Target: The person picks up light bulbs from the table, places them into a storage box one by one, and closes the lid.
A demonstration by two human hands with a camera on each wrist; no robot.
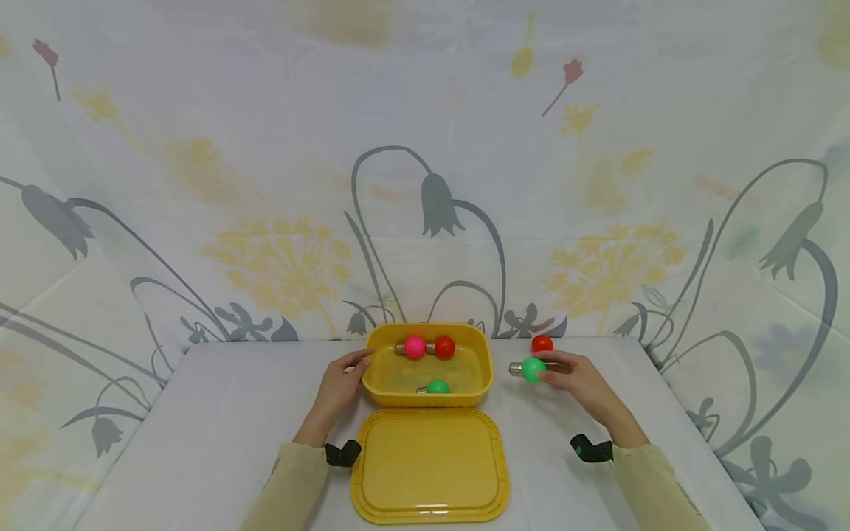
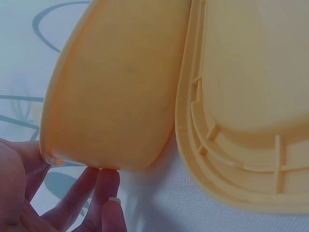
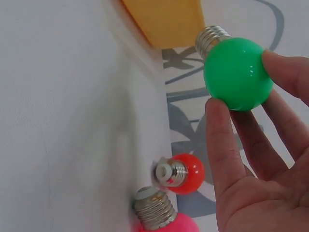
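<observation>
Between the thumb and fingertips of my right hand (image 1: pixel 584 385) is a green light bulb (image 3: pixel 239 75). It is held above the table, its metal screw base pointing left toward the yellow box (image 1: pixel 374 394). My left hand (image 1: pixel 340 387) holds the box's left end at the rim, as the left wrist view shows. Inside the box lie a pink bulb (image 1: pixel 415 347), a red bulb (image 1: pixel 445 347) and another green bulb (image 1: pixel 438 386). A second red bulb (image 3: pixel 192 174) and a second pink bulb (image 3: pixel 174 223) lie on the table near my right hand; the head view hides that pink one.
A yellow lid (image 1: pixel 430 466) lies flat on the white tablecloth (image 1: pixel 219 428), just in front of the box. Behind the table hangs a flower-patterned cloth (image 1: pixel 299 147). A black strap device sits on each wrist.
</observation>
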